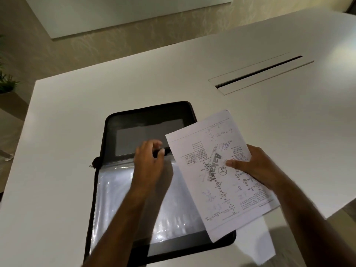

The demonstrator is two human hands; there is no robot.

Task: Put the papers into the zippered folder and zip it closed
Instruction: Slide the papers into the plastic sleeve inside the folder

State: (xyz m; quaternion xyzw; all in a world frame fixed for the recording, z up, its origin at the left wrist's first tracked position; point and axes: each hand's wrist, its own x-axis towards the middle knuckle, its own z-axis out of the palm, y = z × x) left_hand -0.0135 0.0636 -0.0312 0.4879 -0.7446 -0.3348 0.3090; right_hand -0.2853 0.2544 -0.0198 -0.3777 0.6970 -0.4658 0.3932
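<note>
A black zippered folder point(146, 116) lies open on the white table point(67, 116), its far half showing a grey pocket and its near half clear plastic sleeves point(115, 191). My right hand point(254, 168) grips a stack of printed papers point(212, 170) with chemistry diagrams, held tilted above the folder's right edge. My left hand point(150, 160) hovers over the folder's middle fold with fingers curled, touching or pinching something small and dark there. A zipper pull point(92, 165) sticks out at the folder's left side.
A long cable slot point(258, 72) is cut into the table at the far right. A green plant point(5, 81) stands on the floor to the left. Another white sheet point(264, 245) pokes out below the papers near the table's front edge.
</note>
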